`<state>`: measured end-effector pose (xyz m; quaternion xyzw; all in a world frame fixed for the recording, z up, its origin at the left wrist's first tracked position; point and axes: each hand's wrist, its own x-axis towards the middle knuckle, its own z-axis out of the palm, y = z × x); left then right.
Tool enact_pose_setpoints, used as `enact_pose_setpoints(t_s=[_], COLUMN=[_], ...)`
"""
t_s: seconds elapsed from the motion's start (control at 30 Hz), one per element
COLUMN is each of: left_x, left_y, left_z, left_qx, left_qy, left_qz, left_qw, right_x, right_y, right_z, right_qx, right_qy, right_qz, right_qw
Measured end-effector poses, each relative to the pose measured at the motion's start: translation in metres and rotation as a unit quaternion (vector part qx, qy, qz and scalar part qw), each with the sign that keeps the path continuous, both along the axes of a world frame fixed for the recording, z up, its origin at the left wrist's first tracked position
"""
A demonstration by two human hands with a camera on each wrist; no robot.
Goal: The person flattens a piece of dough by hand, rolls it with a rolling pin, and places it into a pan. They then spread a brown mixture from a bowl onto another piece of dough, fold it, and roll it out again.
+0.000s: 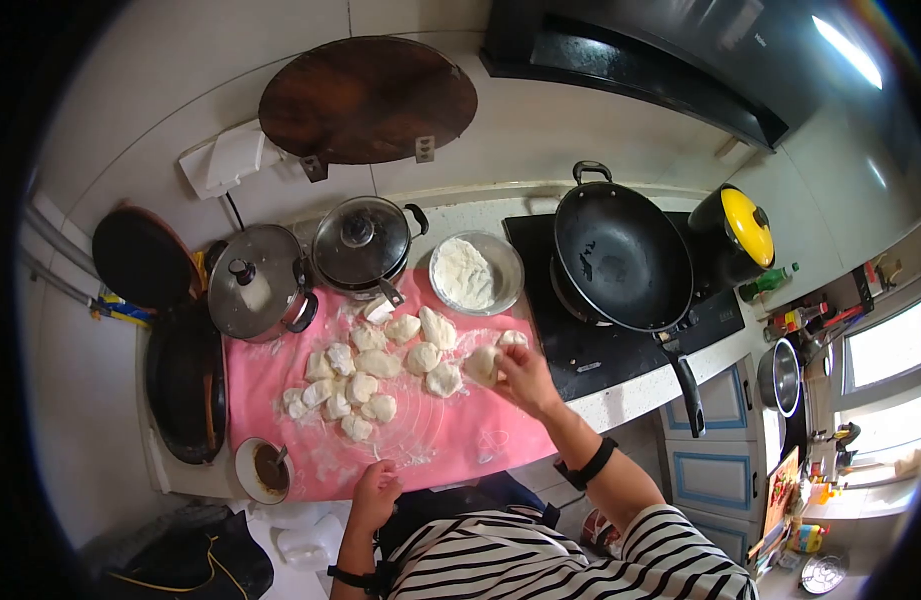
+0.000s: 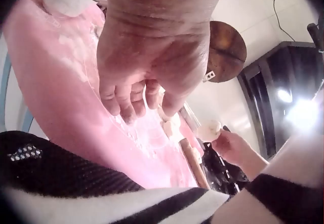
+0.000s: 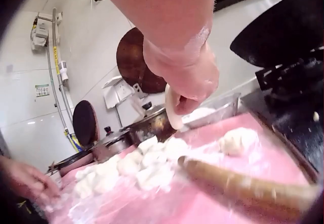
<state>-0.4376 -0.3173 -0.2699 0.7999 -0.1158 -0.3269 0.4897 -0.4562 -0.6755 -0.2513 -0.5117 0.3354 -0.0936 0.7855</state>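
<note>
My right hand (image 1: 527,381) pinches a flattened piece of dough (image 1: 482,366) between thumb and fingers, held up over the right side of a pink mat (image 1: 481,440). In the right wrist view that dough piece (image 3: 172,108) hangs edge-on from the fingertips. My left hand (image 1: 377,496) is at the mat's front edge, its fingers loosely bent and holding nothing. Several floured dough lumps (image 1: 379,364) lie clustered on the mat, with one more dough lump (image 3: 238,141) apart at the right. A wooden rolling pin (image 3: 243,184) shows below my right hand in the right wrist view.
Behind the mat stand a metal bowl of flour (image 1: 508,268) and two lidded pots. A black wok (image 1: 626,255) sits on the hob at the right, its handle jutting forward. A small bowl with brown sauce and a spoon (image 1: 251,468) is at the mat's left front corner.
</note>
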Motion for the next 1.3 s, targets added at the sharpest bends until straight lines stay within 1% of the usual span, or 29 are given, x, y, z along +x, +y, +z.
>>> enact_pose_setpoints(t_s=[0.03,0.07,0.1,0.13,0.17,0.27,0.33,0.4,0.47,0.57,0.6,0.63,0.7,0.73,0.77,0.8,0.83,0.87,0.9,0.97,1.0,1.03,1.07,1.1,1.13,1.17,1.2,1.23,1.3], left_x=[-0.002,-0.005,-0.007,-0.009,-0.011,-0.019,-0.03,-0.034,-0.04,-0.046,-0.047,-0.045,-0.038,-0.034,-0.031,-0.026,-0.021,-0.018,-0.014,-0.009,-0.005,-0.002,0.0,0.001,0.001,0.002,0.003,0.004,0.007], left_y=[0.005,0.009,0.011,0.013,0.015,0.026,0.044,0.053,0.061,0.07,0.072,0.073,0.072,0.071,0.07,0.063,0.058,0.055,0.05,0.036,0.031,0.026,0.022,0.02,0.018,0.017,0.016,0.014,0.009], left_z=[0.0,0.001,0.004,0.009,0.012,0.015,0.007,0.009,0.025,0.029,0.029,0.027,0.021,0.018,0.017,0.017,0.011,0.006,0.005,0.007,0.008,0.008,0.007,0.003,-0.003,-0.006,-0.008,-0.008,-0.004], left_qx=[-0.011,-0.023,-0.017,-0.01,-0.004,0.021,0.028,0.034,0.039,0.06,0.058,0.054,0.045,0.043,0.044,0.023,0.012,0.004,-0.015,-0.053,-0.068,-0.084,-0.102,-0.099,-0.097,-0.094,-0.081,-0.068,-0.046], left_qy=[0.006,0.01,0.002,-0.007,-0.016,-0.032,-0.008,0.005,0.006,0.018,0.017,0.015,0.024,0.037,0.053,0.034,0.019,0.005,0.026,0.063,0.064,0.064,0.063,0.069,0.075,0.08,0.079,0.079,0.069], left_qz=[0.005,0.009,0.011,0.013,0.015,0.043,0.087,0.125,0.156,0.18,0.177,0.172,0.164,0.162,0.161,0.15,0.128,0.105,0.102,0.094,0.084,0.074,0.064,0.062,0.06,0.058,0.05,0.042,0.022], left_qw=[1.0,1.0,1.0,1.0,1.0,0.998,0.996,0.992,0.987,0.982,0.982,0.984,0.985,0.985,0.985,0.988,0.992,0.994,0.994,0.992,0.992,0.992,0.991,0.991,0.991,0.991,0.992,0.994,0.996], right_x=[0.014,0.03,0.048,0.065,0.08,0.12,0.141,0.147,0.147,0.154,0.155,0.154,0.149,0.139,0.124,0.11,0.094,0.078,0.062,0.031,0.018,0.006,-0.005,-0.016,-0.029,-0.034,-0.045,-0.055,-0.067], right_y=[-0.012,-0.026,-0.039,-0.044,-0.052,-0.07,-0.083,-0.091,-0.093,-0.1,-0.107,-0.115,-0.129,-0.126,-0.116,-0.112,-0.099,-0.091,-0.085,-0.052,-0.03,-0.01,0.009,0.026,0.044,0.071,0.089,0.094,0.122], right_z=[0.017,0.017,0.016,0.028,0.033,0.026,-0.002,-0.032,-0.04,-0.039,-0.044,-0.041,-0.034,-0.019,0.009,0.028,0.047,0.051,0.053,0.061,0.064,0.052,0.042,0.03,0.004,0.018,-0.003,-0.022,-0.017], right_qx=[-0.161,-0.215,-0.347,-0.464,-0.525,-0.577,-0.617,-0.649,-0.678,-0.63,-0.627,-0.571,-0.447,-0.308,-0.159,-0.147,-0.106,-0.075,-0.045,0.004,0.011,0.112,0.009,-0.043,-0.215,-0.265,-0.448,-0.567,-0.599], right_qy=[0.022,0.008,0.024,0.008,-0.009,0.056,0.075,0.085,0.069,0.097,0.092,0.085,0.071,0.025,-0.018,-0.014,-0.041,-0.05,-0.063,-0.019,-0.003,0.002,0.061,0.052,0.042,0.071,-0.024,-0.061,0.0], right_qz=[0.026,0.017,0.001,-0.006,-0.002,0.05,0.061,0.126,0.195,0.205,0.148,0.099,0.0,-0.015,-0.031,0.001,0.002,0.034,0.064,0.111,0.114,0.096,0.126,0.166,0.201,0.213,0.207,0.301,0.364], right_qw=[0.986,0.976,0.938,0.886,0.851,0.813,0.781,0.745,0.706,0.743,0.759,0.81,0.892,0.951,0.987,0.989,0.993,0.995,0.995,0.994,0.993,0.989,0.99,0.984,0.955,0.938,0.869,0.764,0.713])
